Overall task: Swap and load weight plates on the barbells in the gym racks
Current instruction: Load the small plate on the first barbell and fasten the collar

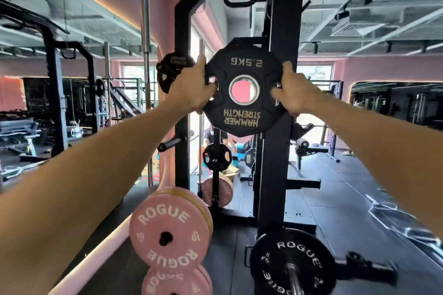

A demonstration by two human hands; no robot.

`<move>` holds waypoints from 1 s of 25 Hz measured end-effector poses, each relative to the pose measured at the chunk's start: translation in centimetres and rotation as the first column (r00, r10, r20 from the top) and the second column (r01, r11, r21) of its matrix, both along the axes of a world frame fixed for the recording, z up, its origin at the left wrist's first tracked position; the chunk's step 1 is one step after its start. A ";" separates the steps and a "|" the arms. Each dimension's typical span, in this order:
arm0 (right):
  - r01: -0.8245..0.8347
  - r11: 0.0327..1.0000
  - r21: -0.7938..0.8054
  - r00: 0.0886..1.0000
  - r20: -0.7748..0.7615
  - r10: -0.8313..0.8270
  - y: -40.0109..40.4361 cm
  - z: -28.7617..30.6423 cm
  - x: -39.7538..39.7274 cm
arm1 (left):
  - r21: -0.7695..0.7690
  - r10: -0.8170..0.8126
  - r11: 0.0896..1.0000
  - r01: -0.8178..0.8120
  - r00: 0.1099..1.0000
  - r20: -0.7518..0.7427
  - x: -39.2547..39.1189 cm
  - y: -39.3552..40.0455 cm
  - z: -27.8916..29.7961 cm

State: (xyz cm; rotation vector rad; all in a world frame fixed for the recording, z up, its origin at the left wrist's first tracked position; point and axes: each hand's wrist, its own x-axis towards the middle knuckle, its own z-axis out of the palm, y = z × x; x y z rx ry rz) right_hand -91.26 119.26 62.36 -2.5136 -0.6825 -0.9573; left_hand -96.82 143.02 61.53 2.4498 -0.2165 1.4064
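Head view shows both arms stretched forward, the left hand and right hand each clamping an opposite edge of a small black 2.5 kg plate, fingers hooked into its side openings. The plate hangs upside down in the grip, held up in front of the black rack upright, its centre hole open and off any peg. Below the grip, to the left, sits a bare storage peg; lower still, pink plates hang stacked, and down to the right a black plate rides on a barbell sleeve. This looks like the carrying step; next, the hole must be lined up squarely with a peg or sleeve before sliding on.
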 end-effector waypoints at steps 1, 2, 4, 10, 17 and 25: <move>0.009 1.000 0.010 1.000 0.002 -0.009 -1.3 0.0 -0.8 | -0.010 -0.019 1.000 0.019 1.000 -0.007 -0.5 -1.3 0.1; 0.010 1.000 0.014 1.000 0.004 -0.010 -2.6 0.0 -1.4 | -0.017 -0.030 0.999 0.030 0.999 -0.010 -0.8 -2.5 0.2; 0.010 1.000 0.013 1.000 0.001 -0.010 -5.0 0.2 -2.0 | -0.018 -0.037 0.999 0.037 0.999 -0.016 -0.7 -4.8 0.3; 0.076 0.997 0.016 0.997 -0.030 -0.075 -11.6 0.2 2.2 | 0.003 -0.025 1.000 0.025 0.999 -0.030 3.8 -11.4 0.3; 0.054 0.998 -0.018 0.997 -0.056 -0.055 -18.3 -0.7 14.7 | 0.013 0.091 0.996 -0.091 0.994 -0.055 15.1 -18.3 -0.9; 0.027 0.999 -0.041 0.995 -0.093 -0.030 -22.4 -9.0 21.6 | -0.008 0.047 0.999 -0.049 0.989 -0.143 21.2 -22.5 -9.0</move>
